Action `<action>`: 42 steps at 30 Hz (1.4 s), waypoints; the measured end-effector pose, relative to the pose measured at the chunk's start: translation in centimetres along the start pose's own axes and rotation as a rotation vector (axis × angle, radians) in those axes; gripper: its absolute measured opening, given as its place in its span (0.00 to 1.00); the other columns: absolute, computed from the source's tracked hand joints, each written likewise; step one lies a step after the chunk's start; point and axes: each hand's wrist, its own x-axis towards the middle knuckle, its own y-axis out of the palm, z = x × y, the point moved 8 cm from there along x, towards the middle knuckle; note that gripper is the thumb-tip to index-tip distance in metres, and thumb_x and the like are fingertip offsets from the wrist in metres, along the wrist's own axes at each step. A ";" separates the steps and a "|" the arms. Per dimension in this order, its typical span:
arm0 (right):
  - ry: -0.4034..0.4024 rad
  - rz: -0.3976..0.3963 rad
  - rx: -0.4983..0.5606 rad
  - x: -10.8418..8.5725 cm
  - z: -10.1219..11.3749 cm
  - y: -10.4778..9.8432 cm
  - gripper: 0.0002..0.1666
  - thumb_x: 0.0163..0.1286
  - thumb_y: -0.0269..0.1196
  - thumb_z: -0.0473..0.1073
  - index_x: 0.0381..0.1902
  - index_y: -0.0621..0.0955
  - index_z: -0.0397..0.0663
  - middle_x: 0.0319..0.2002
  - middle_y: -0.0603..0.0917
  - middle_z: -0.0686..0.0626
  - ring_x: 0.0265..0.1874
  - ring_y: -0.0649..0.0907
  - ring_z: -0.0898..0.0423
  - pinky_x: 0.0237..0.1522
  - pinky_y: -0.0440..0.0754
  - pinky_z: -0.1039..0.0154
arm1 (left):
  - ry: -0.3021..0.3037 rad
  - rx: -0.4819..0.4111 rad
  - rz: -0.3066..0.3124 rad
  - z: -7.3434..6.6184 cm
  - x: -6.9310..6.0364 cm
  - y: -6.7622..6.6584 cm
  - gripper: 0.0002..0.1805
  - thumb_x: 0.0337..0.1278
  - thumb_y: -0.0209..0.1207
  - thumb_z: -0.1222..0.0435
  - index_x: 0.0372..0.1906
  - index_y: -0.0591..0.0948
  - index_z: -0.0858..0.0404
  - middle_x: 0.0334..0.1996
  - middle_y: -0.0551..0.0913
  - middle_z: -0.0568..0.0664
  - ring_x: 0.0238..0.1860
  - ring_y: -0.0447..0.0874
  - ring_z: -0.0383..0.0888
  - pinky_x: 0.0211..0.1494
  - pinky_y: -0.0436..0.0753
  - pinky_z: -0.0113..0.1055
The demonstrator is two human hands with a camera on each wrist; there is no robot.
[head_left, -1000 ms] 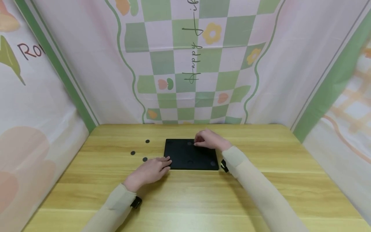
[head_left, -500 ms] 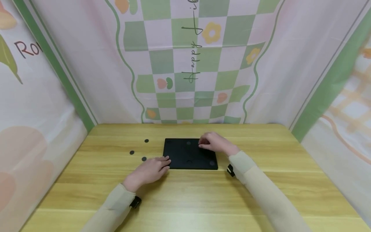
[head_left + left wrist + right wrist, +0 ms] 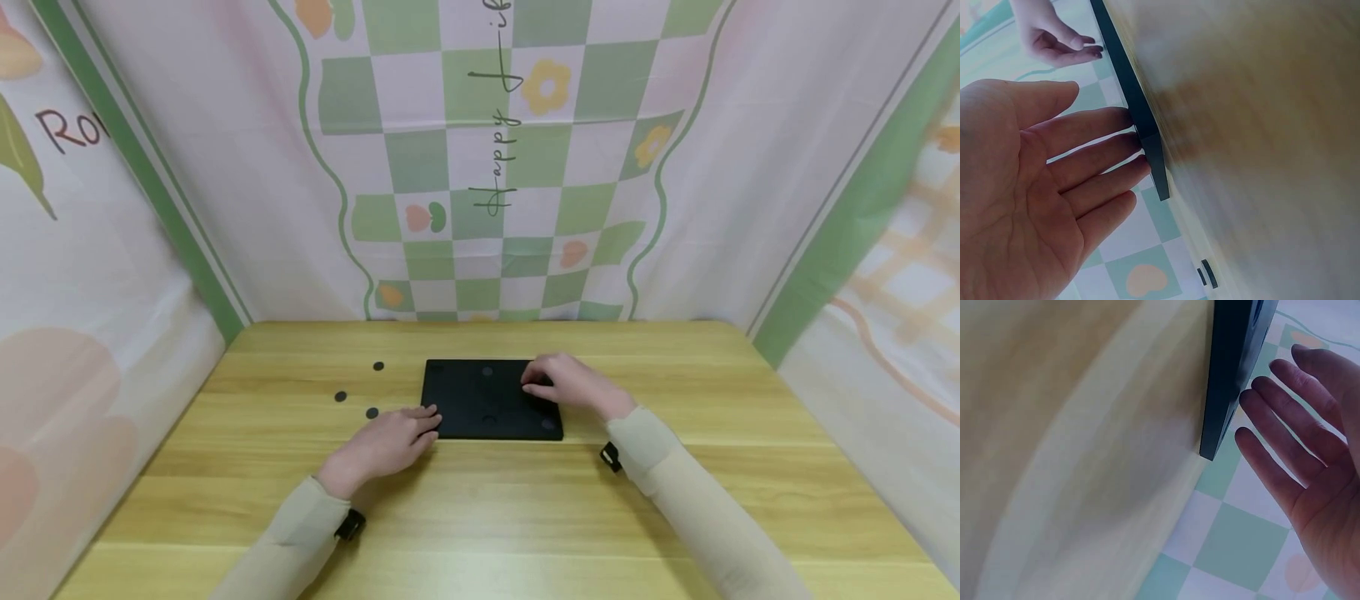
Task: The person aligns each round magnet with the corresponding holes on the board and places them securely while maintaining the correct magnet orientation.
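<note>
A flat black board (image 3: pixel 480 396) with round marks on its top lies on the table. My left hand (image 3: pixel 386 446) rests straight fingertips on its near left corner; the left wrist view shows that palm (image 3: pixel 1029 206) with nothing in it. Over the board's right part hovers my right hand (image 3: pixel 573 385). In the right wrist view the fingers of the right hand (image 3: pixel 1310 431) are loosely bent beside the board's edge (image 3: pixel 1225 381), and no object shows between them. Greyish discs (image 3: pixel 487 371) sit at the board's far middle and near right corner.
Left of the board, three small black discs (image 3: pixel 341 397) lie apart on the wooden table (image 3: pixel 487 517). One of them (image 3: pixel 372 412) is close to my left hand. A patterned curtain (image 3: pixel 480 167) hangs behind the table's far edge.
My right hand has moved right and nearer along the board, away from the disc at the far middle. The left hand stays at its corner.
</note>
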 end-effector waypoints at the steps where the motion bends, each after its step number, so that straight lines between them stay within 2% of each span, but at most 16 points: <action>1: 0.002 0.002 -0.001 -0.1 0.1 0.0 0.09 0.67 0.62 0.45 0.39 0.86 0.50 0.37 0.85 0.54 0.36 0.83 0.60 0.39 0.82 0.62 | 0.001 0.001 0.003 0.0 0.0 0.0 0.22 0.72 0.46 0.56 0.63 0.74 0.62 0.66 0.70 0.54 0.67 0.68 0.51 0.66 0.70 0.48; 8: 0.009 0.016 -0.002 -1.1 0.6 0.2 0.10 0.67 0.62 0.45 0.42 0.85 0.50 0.40 0.85 0.52 0.40 0.84 0.57 0.43 0.83 0.60 | 0.003 0.000 0.005 0.0 0.0 0.0 0.22 0.72 0.46 0.56 0.63 0.74 0.62 0.66 0.70 0.54 0.67 0.68 0.52 0.67 0.70 0.48; 16: -0.027 0.001 -0.027 -2.3 1.7 0.1 0.11 0.67 0.62 0.44 0.42 0.85 0.46 0.41 0.86 0.49 0.42 0.85 0.54 0.43 0.83 0.60 | 0.006 -0.002 0.010 -0.1 -0.1 0.0 0.22 0.72 0.46 0.57 0.63 0.74 0.62 0.66 0.70 0.55 0.67 0.67 0.52 0.67 0.70 0.49; 21: -0.065 -0.020 -0.031 -3.1 2.4 -0.1 0.10 0.66 0.63 0.43 0.41 0.85 0.46 0.39 0.86 0.49 0.39 0.85 0.55 0.41 0.84 0.61 | 0.009 -0.006 0.009 -0.2 -0.1 -0.1 0.22 0.72 0.46 0.57 0.63 0.74 0.62 0.66 0.69 0.55 0.67 0.67 0.53 0.67 0.70 0.49; 33: -0.083 -0.020 -0.017 -4.5 3.5 0.3 0.09 0.66 0.63 0.43 0.41 0.85 0.46 0.38 0.85 0.51 0.38 0.84 0.57 0.40 0.83 0.62 | 0.014 -0.004 0.006 -0.1 -0.1 0.0 0.22 0.72 0.47 0.57 0.63 0.74 0.62 0.66 0.70 0.55 0.67 0.67 0.53 0.66 0.70 0.49; 42: -0.077 -0.003 -0.034 -5.5 4.3 0.6 0.11 0.66 0.63 0.43 0.43 0.85 0.44 0.44 0.84 0.47 0.43 0.84 0.53 0.44 0.83 0.59 | 0.011 -0.004 0.004 -0.1 -0.1 0.0 0.22 0.72 0.47 0.57 0.63 0.74 0.62 0.66 0.70 0.55 0.67 0.67 0.53 0.66 0.70 0.49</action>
